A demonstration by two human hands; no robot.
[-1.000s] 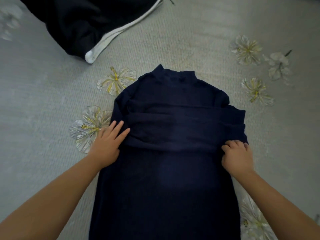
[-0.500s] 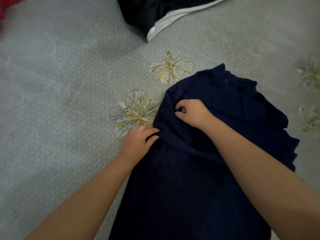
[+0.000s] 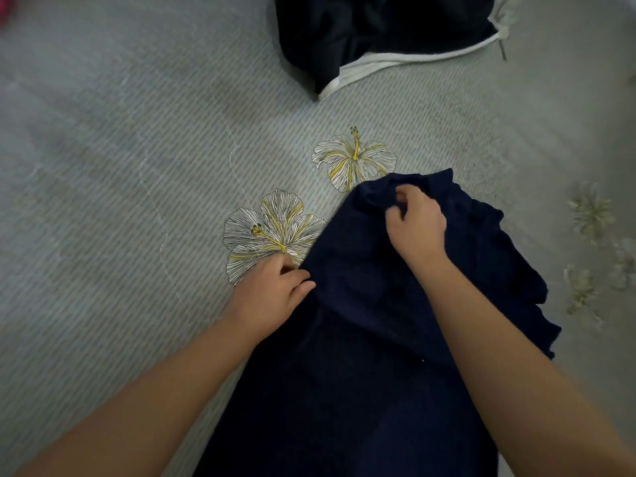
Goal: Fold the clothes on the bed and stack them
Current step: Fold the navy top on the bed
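We look down on a navy garment spread on a pale grey bedspread, its lower part running out of the bottom of the view and its upper edge bunched near two printed hibiscus flowers. Our right hand reaches across to the garment's top left corner, fingers curled and pinching a fold of the dark cloth, which lifts slightly under the grip. Our left hand rests at the garment's left edge, just below the nearer flower, with fingers bent and fingertips at the hem; the thumb seems to close on the edge, though the dark fabric makes the grip hard to confirm. On the right side the cloth lies in loose, rippled layers.

A second dark garment with white trim sits crumpled at the top of the view, well apart from the navy one. Fainter flower prints show blurred at the right edge. A scrap of pink shows at the top left corner.
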